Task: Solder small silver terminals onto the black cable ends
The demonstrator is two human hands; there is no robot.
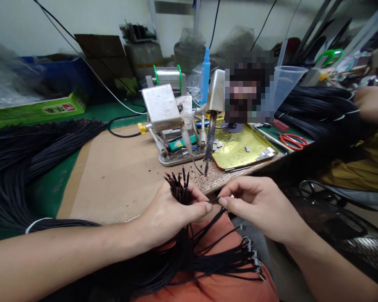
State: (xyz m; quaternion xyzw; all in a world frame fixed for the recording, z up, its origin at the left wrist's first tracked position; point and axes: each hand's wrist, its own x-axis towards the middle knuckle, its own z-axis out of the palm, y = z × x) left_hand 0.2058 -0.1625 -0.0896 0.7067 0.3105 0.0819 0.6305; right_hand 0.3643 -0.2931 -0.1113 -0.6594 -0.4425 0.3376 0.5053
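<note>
My left hand (168, 212) is wrapped round a bundle of black cables (180, 192), whose red-tipped ends stick up above the fist. Its thumb and forefinger also pinch one thin black cable (214, 200). That same cable is pinched by my right hand (258, 199), close to the left fingertips; a small pale piece (232, 196) shows at the right fingers, partly hidden. Below my hands, cables with small metal connectors (253, 256) on their ends fan out across my orange-clad lap.
A soldering station (162, 107) with a downward-pointing iron (210, 134) stands ahead. Beside it lies a yellow tray (235, 153) with small metal pieces. Red-handled scissors (293, 141) lie right. Black cable bundles (6, 176) cover the left bench. Another person's arm (373, 105) is at far right.
</note>
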